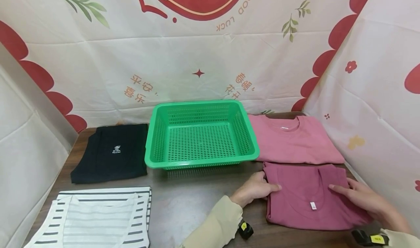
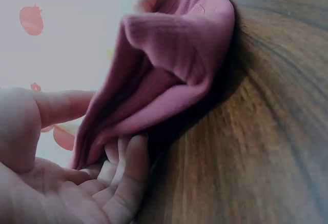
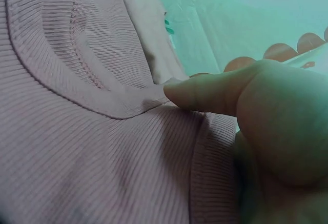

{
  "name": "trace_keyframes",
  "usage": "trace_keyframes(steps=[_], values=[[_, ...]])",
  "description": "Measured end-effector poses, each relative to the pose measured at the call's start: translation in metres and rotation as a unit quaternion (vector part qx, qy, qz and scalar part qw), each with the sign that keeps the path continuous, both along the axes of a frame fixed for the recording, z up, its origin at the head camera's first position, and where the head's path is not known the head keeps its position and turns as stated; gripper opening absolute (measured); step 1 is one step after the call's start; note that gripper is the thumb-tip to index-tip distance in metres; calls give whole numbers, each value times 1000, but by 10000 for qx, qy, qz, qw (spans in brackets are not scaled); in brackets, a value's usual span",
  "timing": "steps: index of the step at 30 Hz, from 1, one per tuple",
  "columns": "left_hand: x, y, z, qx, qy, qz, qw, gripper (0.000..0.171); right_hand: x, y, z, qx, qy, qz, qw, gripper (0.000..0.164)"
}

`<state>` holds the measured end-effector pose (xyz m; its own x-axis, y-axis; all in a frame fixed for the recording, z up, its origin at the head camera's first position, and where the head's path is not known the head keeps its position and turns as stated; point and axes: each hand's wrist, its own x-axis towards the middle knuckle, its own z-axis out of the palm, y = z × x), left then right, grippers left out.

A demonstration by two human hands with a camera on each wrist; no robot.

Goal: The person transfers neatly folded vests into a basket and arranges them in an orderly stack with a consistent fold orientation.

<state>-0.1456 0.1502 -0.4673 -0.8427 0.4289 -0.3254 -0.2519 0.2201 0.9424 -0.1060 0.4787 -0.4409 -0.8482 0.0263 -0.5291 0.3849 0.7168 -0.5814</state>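
Note:
A folded dark-pink ribbed top (image 1: 295, 197) with a white neck label lies at the front right of the table. My left hand (image 1: 257, 188) grips its left edge, thumb on top and fingers tucked beneath the folded layers, as the left wrist view shows with the fabric (image 2: 169, 55) bulging open at the side. At the opposite edge, my right hand (image 1: 367, 200) holds the top with the thumb pressing near the neckline; its other fingers are hidden under the cloth. In the right wrist view the thumb (image 3: 205, 90) lies across the ribbed collar (image 3: 115, 106).
A green plastic basket (image 1: 201, 164) stands at the back middle. Behind the dark-pink top lies a lighter pink shirt (image 1: 295, 142), partly behind the basket's right side. A folded black garment (image 1: 111, 164) and a white-and-black striped one (image 1: 98, 219) lie at left. Printed cloth (image 1: 183, 58) encloses the table.

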Motion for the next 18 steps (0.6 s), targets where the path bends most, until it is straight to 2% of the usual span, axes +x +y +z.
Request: trace_keyframes(steps=[6, 12, 15, 18], values=[[2, 1, 2, -25, 184, -101, 9998, 28, 1, 1, -5, -124, 115, -217, 9996, 82], [2, -1, 0, 40, -129, -277, 9995, 34, 1, 2, -9, -505, -322, -738, 9955, 87], [2, -2, -4, 296, -280, -425, 9983, 33, 1, 3, -11, -727, -425, -933, 9921, 78], [2, -2, -8, 525, -399, -512, 9965, 29, 2, 3, -12, -724, -428, -1003, 9914, 67]])
